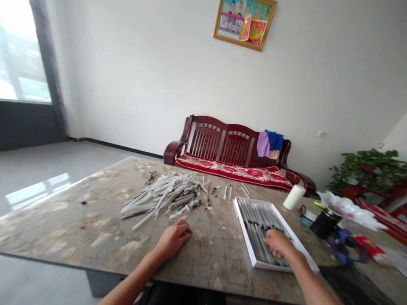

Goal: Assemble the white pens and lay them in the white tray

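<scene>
My left hand [173, 239] rests on the stone-patterned table [79, 228], fingers curled loosely under, just below a loose pile of white pens [165, 195]. Whether it holds anything is hidden. My right hand [278, 245] lies inside a shallow white tray [251, 250], fingers bent down onto the row of pens [257, 220] packed in it. A few stray pens and caps [227, 191] lie between the pile and the tray.
A white roll [294, 197], a black cup [324, 222], a white flower-shaped dish [346, 208] and red packets [369, 248] crowd the table's right side. Behind stand a red wooden bench [229, 152] and a potted plant [369, 169].
</scene>
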Demonstrator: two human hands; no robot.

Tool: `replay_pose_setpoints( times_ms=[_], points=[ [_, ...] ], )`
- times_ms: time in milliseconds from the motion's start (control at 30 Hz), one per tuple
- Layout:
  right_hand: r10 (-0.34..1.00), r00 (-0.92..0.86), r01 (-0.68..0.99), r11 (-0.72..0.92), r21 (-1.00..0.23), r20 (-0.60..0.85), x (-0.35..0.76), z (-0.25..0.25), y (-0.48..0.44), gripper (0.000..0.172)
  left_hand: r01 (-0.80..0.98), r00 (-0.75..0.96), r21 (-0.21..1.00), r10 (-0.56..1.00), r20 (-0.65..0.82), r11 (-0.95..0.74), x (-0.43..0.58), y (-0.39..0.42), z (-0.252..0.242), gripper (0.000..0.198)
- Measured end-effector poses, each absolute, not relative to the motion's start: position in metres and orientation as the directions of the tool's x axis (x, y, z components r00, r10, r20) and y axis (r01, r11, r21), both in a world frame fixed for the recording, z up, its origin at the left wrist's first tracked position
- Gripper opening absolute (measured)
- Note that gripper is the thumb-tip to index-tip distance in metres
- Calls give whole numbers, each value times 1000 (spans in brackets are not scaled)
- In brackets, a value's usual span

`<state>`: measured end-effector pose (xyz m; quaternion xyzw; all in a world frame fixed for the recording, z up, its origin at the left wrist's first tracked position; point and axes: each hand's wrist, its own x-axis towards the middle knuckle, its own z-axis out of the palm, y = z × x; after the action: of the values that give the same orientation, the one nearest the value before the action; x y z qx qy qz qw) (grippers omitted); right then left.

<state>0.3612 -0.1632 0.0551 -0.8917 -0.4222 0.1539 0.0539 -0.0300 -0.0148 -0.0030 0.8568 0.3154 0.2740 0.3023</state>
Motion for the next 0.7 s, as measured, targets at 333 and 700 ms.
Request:
replay_pose_setpoints(
  times_ms=[333, 700],
  points=[
    [966, 33, 968, 33, -247, 258, 205, 67, -61, 27, 455, 617, 654, 743, 258, -605, -27, -20, -8, 19],
    [916, -304, 933, 342, -114, 261, 45, 36, 121, 51, 816, 323, 316, 836, 443, -483, -78, -7, -9, 48]
  ],
)
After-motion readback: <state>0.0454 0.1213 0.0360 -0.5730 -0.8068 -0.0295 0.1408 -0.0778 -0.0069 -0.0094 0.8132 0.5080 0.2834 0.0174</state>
